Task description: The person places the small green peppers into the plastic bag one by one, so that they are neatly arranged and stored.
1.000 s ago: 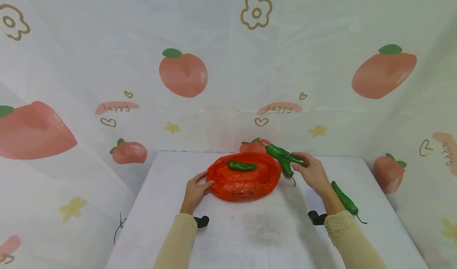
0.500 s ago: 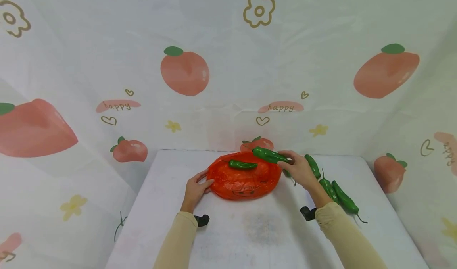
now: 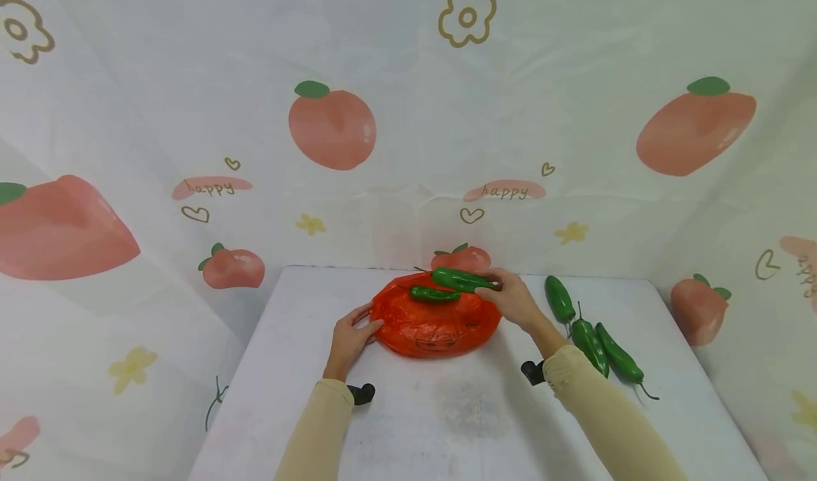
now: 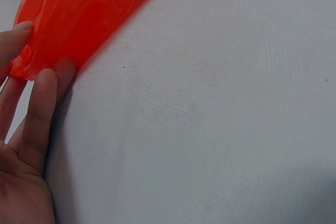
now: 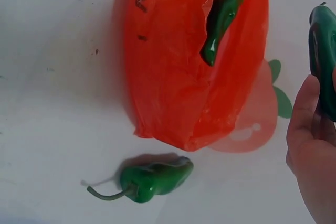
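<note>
A red plastic bag (image 3: 440,328) with a drawn face lies on the white table, one green chili pepper (image 3: 435,294) on top of it. My left hand (image 3: 349,340) pinches the bag's left end, thumb above and fingers below, as the left wrist view shows on the bag (image 4: 86,22). Over the bag's back right part, my right hand (image 3: 510,300) grips a second green chili pepper (image 3: 456,279), stem pointing left. Another pepper (image 5: 156,178) lies beside the bag's right end in the right wrist view; the right hand hides it in the head view.
Three more green peppers lie at the table's right: one at the back (image 3: 559,298), one in the middle (image 3: 588,345), partly behind the right sleeve, and one rightmost (image 3: 619,355). A white cloth (image 3: 408,112) with fruit prints rises behind and beside the table.
My right hand has moved left with its pepper, from the bag's right edge to over the bag, uncovering the peppers on the right. The left hand has stayed on the bag's end.
</note>
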A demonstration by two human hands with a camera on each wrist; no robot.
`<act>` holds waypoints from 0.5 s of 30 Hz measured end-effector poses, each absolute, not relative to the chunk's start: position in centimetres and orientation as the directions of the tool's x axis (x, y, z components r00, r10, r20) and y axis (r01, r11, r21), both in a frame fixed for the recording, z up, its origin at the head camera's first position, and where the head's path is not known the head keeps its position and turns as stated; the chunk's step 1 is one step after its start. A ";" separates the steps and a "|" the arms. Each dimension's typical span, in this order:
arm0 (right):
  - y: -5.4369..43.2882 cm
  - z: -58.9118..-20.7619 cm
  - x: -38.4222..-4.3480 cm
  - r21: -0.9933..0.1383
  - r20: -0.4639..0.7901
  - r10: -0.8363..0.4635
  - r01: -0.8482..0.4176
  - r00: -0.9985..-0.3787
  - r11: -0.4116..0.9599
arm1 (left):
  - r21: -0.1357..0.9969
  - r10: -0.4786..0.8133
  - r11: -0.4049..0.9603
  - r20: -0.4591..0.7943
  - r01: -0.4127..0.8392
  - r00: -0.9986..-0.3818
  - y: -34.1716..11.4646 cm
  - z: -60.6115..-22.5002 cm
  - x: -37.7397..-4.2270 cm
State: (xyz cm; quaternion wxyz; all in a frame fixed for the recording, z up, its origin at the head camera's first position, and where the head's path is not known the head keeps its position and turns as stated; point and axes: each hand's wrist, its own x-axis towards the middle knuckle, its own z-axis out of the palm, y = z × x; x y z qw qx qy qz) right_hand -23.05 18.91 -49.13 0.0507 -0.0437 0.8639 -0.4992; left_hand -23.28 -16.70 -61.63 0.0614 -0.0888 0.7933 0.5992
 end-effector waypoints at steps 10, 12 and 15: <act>17.3 -49.4 -24.2 -0.839 -0.069 -0.126 -0.010 -0.990 0.544 | 0.938 -0.080 0.271 -0.203 -0.217 -0.976 -16.7 -61.4 -23.2; 17.1 -49.5 -24.4 -0.833 -0.071 -0.126 -0.011 -0.989 0.553 | 0.938 -0.078 0.269 -0.205 -0.219 -0.976 -16.6 -61.3 -23.2; 16.8 -49.9 -24.8 -0.827 -0.067 -0.119 -0.012 -0.991 0.562 | 0.938 -0.075 0.270 -0.207 -0.219 -0.976 -16.5 -61.2 -23.1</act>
